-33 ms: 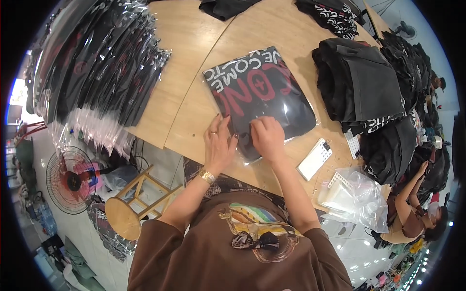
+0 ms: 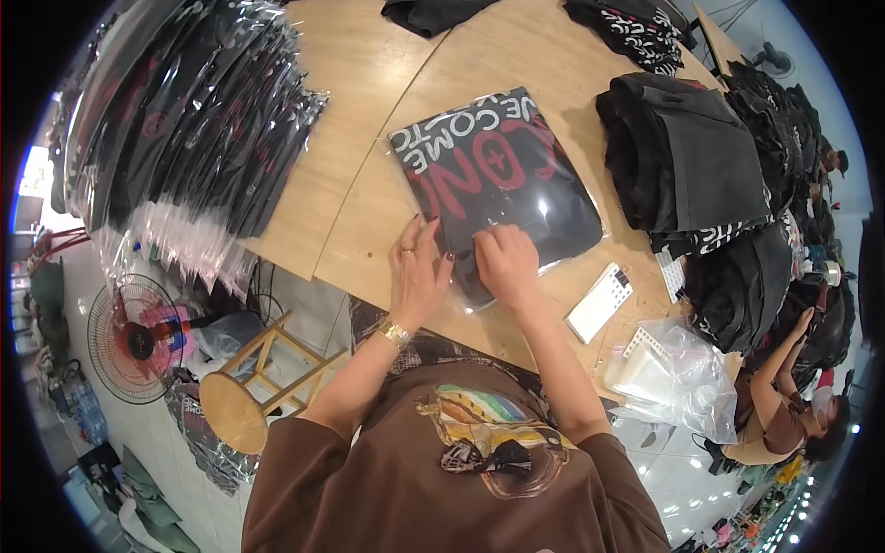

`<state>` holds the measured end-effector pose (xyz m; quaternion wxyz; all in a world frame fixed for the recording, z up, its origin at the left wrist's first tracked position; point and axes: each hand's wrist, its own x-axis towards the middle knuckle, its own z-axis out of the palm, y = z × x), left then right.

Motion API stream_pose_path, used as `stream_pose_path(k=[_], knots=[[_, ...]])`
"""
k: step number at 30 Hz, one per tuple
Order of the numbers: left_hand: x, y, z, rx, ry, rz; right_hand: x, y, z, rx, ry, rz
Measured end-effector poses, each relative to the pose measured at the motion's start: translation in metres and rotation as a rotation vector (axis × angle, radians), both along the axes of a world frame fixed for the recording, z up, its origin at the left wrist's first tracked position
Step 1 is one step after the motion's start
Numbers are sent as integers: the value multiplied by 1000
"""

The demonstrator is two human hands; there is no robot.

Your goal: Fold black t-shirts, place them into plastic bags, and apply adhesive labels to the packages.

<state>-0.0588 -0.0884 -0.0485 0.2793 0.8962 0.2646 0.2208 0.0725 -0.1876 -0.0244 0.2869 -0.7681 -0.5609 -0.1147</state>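
At table's near edge, centre frame: left hand (image 2: 417, 275) flat, fingers spread, pressing near end of bagged shirt (image 2: 502, 180); right hand (image 2: 505, 263) curled, pinching bag's flap just beside it. Hands close, not touching. White remote-like device (image 2: 599, 302) at 4 o'clock, folded black shirts (image 2: 687, 166) at 2, packed stack (image 2: 184, 120) at 10. Risk, judged: slick plastic slipping toward edge; trapped air creasing flap.
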Motion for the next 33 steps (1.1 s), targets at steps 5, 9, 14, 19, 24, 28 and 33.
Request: stream_pose_path(k=[5, 9, 14, 19, 24, 28, 33], knots=[[-2, -3, -16, -174, -161, 103, -20, -23, -14, -210, -41, 49], [20, 7, -16, -560, -394, 360, -26, -31, 3, -237, 24, 46], [64, 29, -11, -937, -424, 466, -14, -41, 3, -150, 309, -47], [72, 34, 38, -960, -510, 161, 32, -78, 22, 324, 556, -235], [52, 18, 158, -514, -630, -20, 70, -146, 44, 472, 623, -533], [-64, 39, 264, -477, -692, -125, 100, -138, 4, 435, 774, -473], [-234, 124, 394, 1028, -405, 79, 62, -69, 16, 273, 792, -225]])
